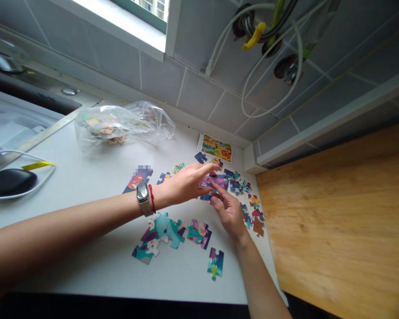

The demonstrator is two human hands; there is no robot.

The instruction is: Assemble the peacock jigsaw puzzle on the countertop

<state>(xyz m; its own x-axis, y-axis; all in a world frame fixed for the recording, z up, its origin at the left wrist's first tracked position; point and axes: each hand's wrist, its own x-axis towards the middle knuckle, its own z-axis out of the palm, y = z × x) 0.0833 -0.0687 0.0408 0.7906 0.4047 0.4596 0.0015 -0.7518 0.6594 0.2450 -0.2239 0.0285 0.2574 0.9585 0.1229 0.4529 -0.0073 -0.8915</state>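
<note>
Colourful jigsaw pieces lie scattered on a white counter (pixel 96 186). My left hand (pixel 186 182), with a watch and a red string at the wrist, reaches across with fingers stretched over a purple piece (pixel 218 180). My right hand (pixel 228 210) meets it from below, its fingertips touching that same purple piece. A joined teal cluster (pixel 162 230) lies under my left forearm. Beside it sit a pink and purple piece (pixel 199 232) and a single teal piece (pixel 215 263). More pieces (pixel 237 184) are bunched just right of my hands.
A clear plastic bag (pixel 119 124) with more pieces sits at the back. A printed reference picture (pixel 215 147) leans by the tiled wall. A black case (pixel 9 181) and white cable lie at left. A wooden surface (pixel 339 212) adjoins at right. Hoses hang above.
</note>
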